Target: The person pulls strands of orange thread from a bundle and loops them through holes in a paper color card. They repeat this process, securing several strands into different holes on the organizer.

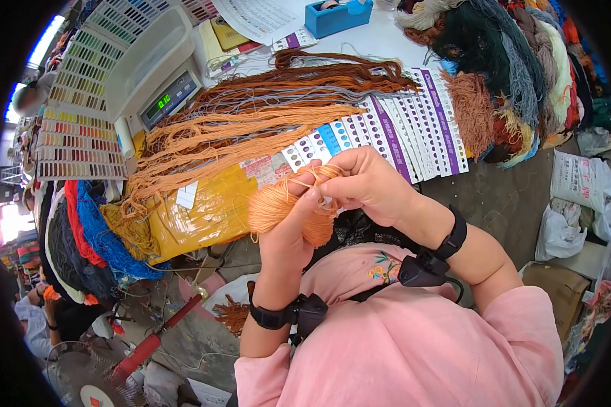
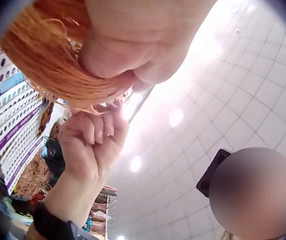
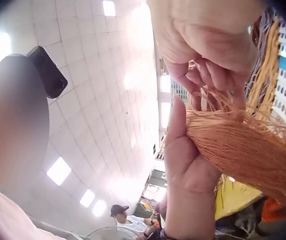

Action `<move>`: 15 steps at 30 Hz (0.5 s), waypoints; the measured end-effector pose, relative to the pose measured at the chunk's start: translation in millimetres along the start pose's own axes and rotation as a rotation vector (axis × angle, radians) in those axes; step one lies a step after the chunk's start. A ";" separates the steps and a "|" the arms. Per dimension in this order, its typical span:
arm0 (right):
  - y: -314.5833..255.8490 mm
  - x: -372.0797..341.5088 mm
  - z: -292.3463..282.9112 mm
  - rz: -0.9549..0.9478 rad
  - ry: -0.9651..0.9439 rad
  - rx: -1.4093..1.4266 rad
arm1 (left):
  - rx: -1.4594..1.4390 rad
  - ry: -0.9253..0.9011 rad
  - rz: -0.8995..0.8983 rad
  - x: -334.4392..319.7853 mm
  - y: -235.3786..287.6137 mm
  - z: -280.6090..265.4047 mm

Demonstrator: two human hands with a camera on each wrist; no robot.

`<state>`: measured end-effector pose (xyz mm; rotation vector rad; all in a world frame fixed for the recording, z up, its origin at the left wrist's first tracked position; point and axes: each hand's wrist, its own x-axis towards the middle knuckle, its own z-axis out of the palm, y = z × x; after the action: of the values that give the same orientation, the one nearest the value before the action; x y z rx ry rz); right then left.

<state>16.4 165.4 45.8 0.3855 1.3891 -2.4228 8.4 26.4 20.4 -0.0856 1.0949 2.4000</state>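
Observation:
A hank of light orange yarn (image 1: 270, 209) is bunched in my left hand (image 1: 285, 234), above the table's near edge. Its strands hang in a thick bundle over the palm in the right wrist view. The left thumb lies up along the hank's top. My right hand (image 1: 377, 186) has its fingers curled in and pinches thin strands at the top of the hank. Both hands meet there, with a few loose strands (image 3: 215, 100) between them. The right fingertips are partly hidden behind the yarn in the left wrist view.
Long orange yarn lengths (image 1: 251, 132) and brown ones (image 1: 332, 71) lie across the table beside punched cards (image 1: 414, 122). A yellow package (image 1: 197, 220) sits at the near left. Behind stand a scale (image 1: 173, 98) and a blue box (image 1: 337, 17). A fan (image 1: 91, 373) stands lower left.

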 end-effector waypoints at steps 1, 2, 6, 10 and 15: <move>0.6 0.1 -1.1 -0.016 -0.017 -0.002 | 0.002 0.014 0.006 0.5 -1.2 0.5; 1.7 0.5 -4.0 -0.032 -0.034 -0.004 | 0.004 0.028 0.011 1.0 -2.0 0.6; 7.2 3.2 -14.1 -0.050 -0.077 0.002 | -0.044 0.034 0.006 1.5 -3.5 -0.3; 12.6 4.3 -10.3 -0.031 -0.082 0.121 | -0.007 0.085 -0.023 0.5 -2.6 -5.6; 9.8 -4.1 -30.3 0.242 -0.353 0.433 | -0.038 -0.086 -0.009 -2.6 8.6 -22.1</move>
<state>26.3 187.7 24.8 0.1945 0.6325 -2.4228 3.5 4.6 12.1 0.0004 1.0079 2.3934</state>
